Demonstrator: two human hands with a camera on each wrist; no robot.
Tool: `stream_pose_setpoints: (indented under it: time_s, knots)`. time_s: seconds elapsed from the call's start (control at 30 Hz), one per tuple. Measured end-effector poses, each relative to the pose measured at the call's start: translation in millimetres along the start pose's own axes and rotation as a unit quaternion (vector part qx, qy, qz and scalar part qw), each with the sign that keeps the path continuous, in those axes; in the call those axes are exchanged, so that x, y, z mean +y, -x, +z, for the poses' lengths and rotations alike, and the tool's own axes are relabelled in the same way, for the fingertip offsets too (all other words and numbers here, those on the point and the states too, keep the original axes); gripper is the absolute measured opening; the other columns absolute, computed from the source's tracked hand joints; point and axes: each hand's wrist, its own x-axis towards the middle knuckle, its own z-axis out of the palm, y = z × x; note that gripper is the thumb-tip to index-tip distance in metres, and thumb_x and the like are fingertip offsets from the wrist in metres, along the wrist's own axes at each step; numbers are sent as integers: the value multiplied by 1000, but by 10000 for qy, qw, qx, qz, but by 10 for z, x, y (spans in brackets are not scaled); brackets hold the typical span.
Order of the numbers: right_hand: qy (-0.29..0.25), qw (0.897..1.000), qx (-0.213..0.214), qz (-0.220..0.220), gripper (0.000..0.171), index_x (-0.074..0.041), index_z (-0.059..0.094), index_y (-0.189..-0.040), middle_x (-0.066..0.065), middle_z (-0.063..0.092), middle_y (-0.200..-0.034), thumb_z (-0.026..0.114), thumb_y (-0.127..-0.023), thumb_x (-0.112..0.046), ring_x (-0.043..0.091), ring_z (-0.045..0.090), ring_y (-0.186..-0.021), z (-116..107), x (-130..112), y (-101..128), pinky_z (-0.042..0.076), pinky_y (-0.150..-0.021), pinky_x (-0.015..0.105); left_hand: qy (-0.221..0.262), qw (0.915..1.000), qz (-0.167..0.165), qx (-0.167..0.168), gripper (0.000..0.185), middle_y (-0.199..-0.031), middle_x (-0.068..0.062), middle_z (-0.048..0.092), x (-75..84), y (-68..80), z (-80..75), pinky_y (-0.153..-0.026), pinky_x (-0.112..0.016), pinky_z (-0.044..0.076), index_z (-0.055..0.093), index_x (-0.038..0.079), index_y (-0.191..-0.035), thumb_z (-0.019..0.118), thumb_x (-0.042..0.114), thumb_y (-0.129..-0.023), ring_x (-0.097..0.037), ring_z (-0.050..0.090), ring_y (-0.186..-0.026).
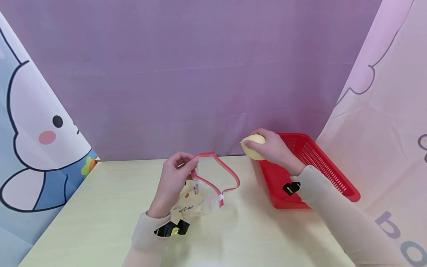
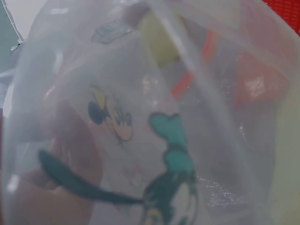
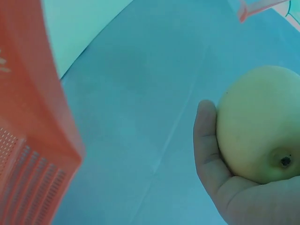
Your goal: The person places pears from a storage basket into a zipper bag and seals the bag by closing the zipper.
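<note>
A clear zip bag (image 1: 205, 198) with a red zip edge and printed cartoon figures hangs from my left hand (image 1: 171, 181), which pinches its rim between thumb and fingers. The bag's mouth gapes to the right; its printed film (image 2: 154, 140) fills most of the left wrist view. My right hand (image 1: 275, 148) grips a pale yellow pear (image 1: 255, 145) just right of the bag, above the table's back edge. In the right wrist view the pear's (image 3: 262, 122) blossom end shows, with a finger along its side.
Behind and below my right forearm stands a red plastic basket (image 1: 333, 167) with slotted sides. The pale table (image 1: 100, 207) ends at a purple cloth backdrop (image 1: 200, 74). Cartoon-printed cloths hang at the left (image 1: 33, 122) and right.
</note>
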Motion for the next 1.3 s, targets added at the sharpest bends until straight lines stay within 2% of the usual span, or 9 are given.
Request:
stream_pose_setpoints:
  time_s: [0.37,0.57,0.93,1.3]
  knots:
    - [-396,9989,-111,-205,51,-17,57,-126,6,60,-119,78,-86,-40,30,61,-103,125,-155,109,60,-71,37,-26,10000,-1,-14,15,-93,-15,61,-8,-8,2,-69,-29,60,63,1,-109,67,12,-100,-23,60,-76]
    - [-586,9976,-176,-333,46,-19,59,-123,5,61,-115,77,-86,-41,29,62,-99,197,-237,157,60,-68,37,-32,10000,-15,-1,14,-94,-14,60,-12,-10,0,-69,-29,60,63,1,-109,66,11,-100,-23,60,-77]
    - [-708,9954,-247,-601,42,-16,61,-121,7,62,-111,74,-88,-39,27,62,-91,349,-354,233,58,-67,36,-22,10000,-27,-7,15,-94,-14,61,-18,-11,-8,-69,-29,60,63,1,-109,67,12,-100,-23,60,-76]
    - [-579,9936,-384,-888,43,-17,61,-121,2,65,-103,74,-88,-42,23,63,-86,559,-445,300,57,-65,35,50,10000,-43,9,15,-93,-13,60,-3,-7,-4,-67,-29,60,62,0,-109,67,10,-99,-21,60,-75]
